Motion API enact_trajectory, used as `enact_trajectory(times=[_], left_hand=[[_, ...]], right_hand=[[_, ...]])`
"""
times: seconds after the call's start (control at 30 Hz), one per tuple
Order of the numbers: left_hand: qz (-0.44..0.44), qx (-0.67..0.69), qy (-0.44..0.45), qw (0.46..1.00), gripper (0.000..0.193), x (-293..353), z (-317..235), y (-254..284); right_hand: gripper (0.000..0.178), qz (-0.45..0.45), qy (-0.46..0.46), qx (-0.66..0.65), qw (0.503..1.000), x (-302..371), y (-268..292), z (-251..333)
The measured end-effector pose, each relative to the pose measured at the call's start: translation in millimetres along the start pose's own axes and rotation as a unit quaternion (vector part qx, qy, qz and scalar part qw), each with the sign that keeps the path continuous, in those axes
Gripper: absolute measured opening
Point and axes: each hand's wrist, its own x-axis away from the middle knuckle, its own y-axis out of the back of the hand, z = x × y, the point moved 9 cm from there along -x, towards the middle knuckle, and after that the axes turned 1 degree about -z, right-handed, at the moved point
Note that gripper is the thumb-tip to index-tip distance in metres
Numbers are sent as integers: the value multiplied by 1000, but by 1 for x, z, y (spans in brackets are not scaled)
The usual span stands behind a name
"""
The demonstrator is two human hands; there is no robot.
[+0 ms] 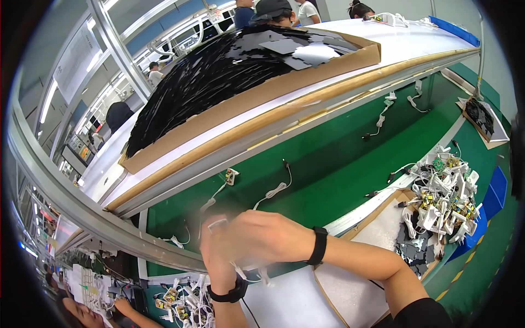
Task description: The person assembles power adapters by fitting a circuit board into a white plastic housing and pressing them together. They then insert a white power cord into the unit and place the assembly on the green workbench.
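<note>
My left hand (215, 262) and my right hand (276, 235) meet over the near edge of the green belt. Between them is a white charger (217, 223), its upper end showing above my left fingers. A white cord (238, 270) hangs below the hands. My left fingers are closed round the charger. My right fingers are curled in against it and smeared by motion, so what they pinch is hidden. Black bands sit on both wrists. Just beyond the hands, another white charger with its circuit board bare (231, 176) lies on the belt with its cord.
A green belt (328, 164) carries several corded chargers. Above it, a shelf holds a cardboard tray (246, 109) heaped with thin black sheets (213, 71). At right are piled open chargers (448, 202) and black pieces (415, 254). A metal post (60, 191) stands left; a co-worker's arm (134, 312) is lower left.
</note>
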Motion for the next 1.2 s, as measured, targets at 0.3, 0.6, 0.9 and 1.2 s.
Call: enact_trajectory(times=[0.3,0.6,0.9,1.2], left_hand=[[28,45,76,996,44,10,3,-24],[59,22,39,997,46,8,13,-22],[46,-22,34,998,43,5,23,-17],[100,-3,59,993,44,9,20,-34]], right_hand=[[31,56,17,125,990,-7,2,13],[31,48,28,157,986,-6,-3,10],[24,38,-34,116,992,0,-9,-7],[16,6,-241,-46,969,12,6,-57]])
